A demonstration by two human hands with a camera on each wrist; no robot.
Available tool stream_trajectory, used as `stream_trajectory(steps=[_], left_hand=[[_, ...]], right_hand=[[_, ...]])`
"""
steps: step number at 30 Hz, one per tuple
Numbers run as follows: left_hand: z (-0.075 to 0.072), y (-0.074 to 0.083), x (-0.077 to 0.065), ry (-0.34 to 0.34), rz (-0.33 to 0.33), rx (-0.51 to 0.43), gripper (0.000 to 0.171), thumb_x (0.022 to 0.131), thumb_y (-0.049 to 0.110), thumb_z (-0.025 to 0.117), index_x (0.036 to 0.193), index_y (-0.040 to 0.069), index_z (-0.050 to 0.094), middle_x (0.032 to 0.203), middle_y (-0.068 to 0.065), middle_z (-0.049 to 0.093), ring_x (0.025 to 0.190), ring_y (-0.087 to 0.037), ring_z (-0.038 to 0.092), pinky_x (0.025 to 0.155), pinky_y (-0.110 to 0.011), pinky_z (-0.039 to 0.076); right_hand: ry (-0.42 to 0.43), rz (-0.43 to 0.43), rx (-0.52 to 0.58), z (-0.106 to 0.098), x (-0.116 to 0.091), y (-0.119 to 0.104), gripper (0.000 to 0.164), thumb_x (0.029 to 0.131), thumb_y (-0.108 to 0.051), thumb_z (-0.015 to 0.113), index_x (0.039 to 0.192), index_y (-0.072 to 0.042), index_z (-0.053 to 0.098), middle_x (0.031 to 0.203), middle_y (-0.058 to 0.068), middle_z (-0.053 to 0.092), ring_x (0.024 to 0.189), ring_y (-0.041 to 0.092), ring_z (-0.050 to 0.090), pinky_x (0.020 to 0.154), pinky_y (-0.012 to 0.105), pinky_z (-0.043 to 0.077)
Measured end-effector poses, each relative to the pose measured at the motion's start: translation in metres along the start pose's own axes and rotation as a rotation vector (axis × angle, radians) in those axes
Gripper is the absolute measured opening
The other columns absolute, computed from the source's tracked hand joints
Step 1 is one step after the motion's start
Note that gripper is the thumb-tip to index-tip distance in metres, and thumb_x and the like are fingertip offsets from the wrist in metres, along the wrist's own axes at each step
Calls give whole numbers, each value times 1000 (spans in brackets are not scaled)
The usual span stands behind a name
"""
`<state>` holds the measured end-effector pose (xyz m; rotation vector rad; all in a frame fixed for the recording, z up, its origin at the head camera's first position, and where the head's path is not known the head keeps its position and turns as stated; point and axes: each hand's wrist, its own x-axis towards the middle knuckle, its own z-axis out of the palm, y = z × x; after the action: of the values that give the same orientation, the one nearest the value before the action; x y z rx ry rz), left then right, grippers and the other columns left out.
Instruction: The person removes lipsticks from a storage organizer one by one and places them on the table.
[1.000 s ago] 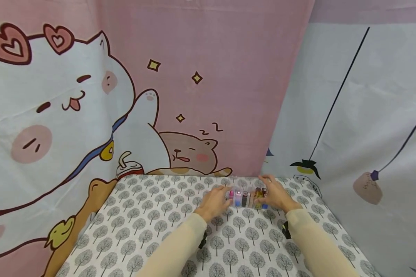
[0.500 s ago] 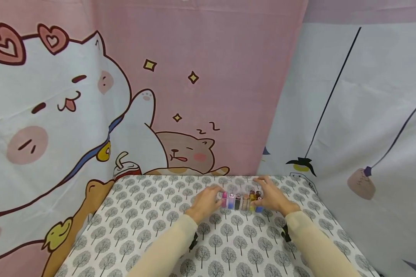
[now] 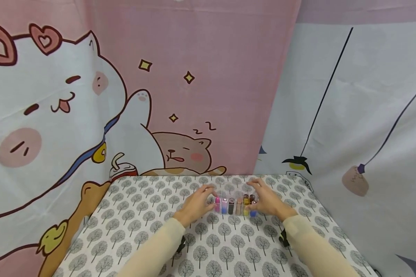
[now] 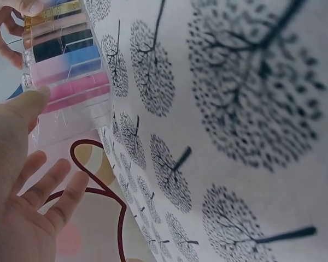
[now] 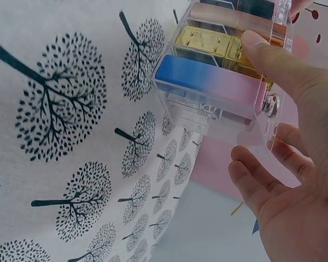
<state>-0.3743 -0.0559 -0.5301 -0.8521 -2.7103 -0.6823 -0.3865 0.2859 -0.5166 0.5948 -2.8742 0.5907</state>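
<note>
Lying beyond two sleeves (image 3: 157,246), the clear case (image 3: 234,207) has its long axis running left to right; the tubes (image 3: 231,206) inside sit side by side, crosswise to that axis. It is located on the far half of the table (image 3: 225,238), between the left grip (image 3: 195,203) and right grip (image 3: 268,201). Each grip holds one end, thumb against the case, several fingers extended behind; both forearms angle inward. A cartoon-printed backdrop (image 3: 222,77) rises beyond the far edge.

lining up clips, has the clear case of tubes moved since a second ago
Yes: in the head view, the clear case has shifted down the picture, away from the table's far edge; slid or lowered, I cannot tell.
</note>
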Motion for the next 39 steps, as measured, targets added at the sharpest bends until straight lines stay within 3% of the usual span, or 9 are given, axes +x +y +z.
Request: stream_trajectory(steps=[9,13,19,25,28,32,33,36,39], left_hand=[[-9,-7,-12,-28,22,-68,27,107,29,88,128,20,75,183,-5,50,106,-28,82,88,-35,71],[-13,-10,-17,-45,22,-81,27,106,31,89,127,21,75,185,-6,46,119,-32,81,88,-35,72],[-19,-16,-26,-55,45,-57,26,105,32,90,124,23,75,186,-7,45,153,-39,66,102,-46,73],[-26,-18,-36,-77,38,-73,25,103,34,92,120,27,76,186,-5,45,159,-42,61,111,-53,71],[-28,-20,-42,-90,22,-100,27,102,35,93,121,27,76,186,-3,44,131,-24,79,102,-44,73],[-31,-22,-49,-91,24,-117,30,103,35,92,126,27,75,186,0,44,94,-10,79,87,-28,69],[-31,-22,-51,-83,31,-106,31,103,36,92,127,27,74,185,0,45,97,-11,79,86,-27,68],[-33,-23,-56,-64,48,-83,32,102,35,93,127,26,74,184,-4,48,116,-30,81,92,-34,71],[-36,-22,-61,-58,53,-69,34,102,33,94,128,24,75,181,-9,51,124,-35,78,96,-42,72]], right_hand=[[37,-50,2,1,-10,-16,110,80,-43,109,169,-6,56,172,23,51,130,48,74,110,72,66],[34,-47,23,2,-15,-23,110,81,-41,108,171,-7,54,173,22,50,136,49,71,115,73,64],[23,-58,32,5,-21,-33,109,83,-39,108,171,-7,53,174,21,51,147,50,66,121,72,60],[12,-62,34,9,-25,-42,108,82,-40,107,171,-8,53,176,19,50,145,48,68,120,71,62],[22,-81,26,12,-27,-45,108,81,-41,108,169,-7,55,175,19,51,144,47,69,120,69,63],[35,-101,18,15,-30,-49,109,80,-42,109,169,-8,56,174,20,52,140,46,71,117,67,66],[36,-104,18,16,-30,-49,110,80,-43,109,169,-8,56,173,20,52,139,46,71,115,66,66],[33,-111,17,18,-31,-53,111,81,-42,109,171,-9,54,173,19,52,137,43,72,114,64,68],[23,-114,27,19,-32,-56,111,81,-42,108,172,-9,53,174,17,51,139,43,72,116,63,67]])
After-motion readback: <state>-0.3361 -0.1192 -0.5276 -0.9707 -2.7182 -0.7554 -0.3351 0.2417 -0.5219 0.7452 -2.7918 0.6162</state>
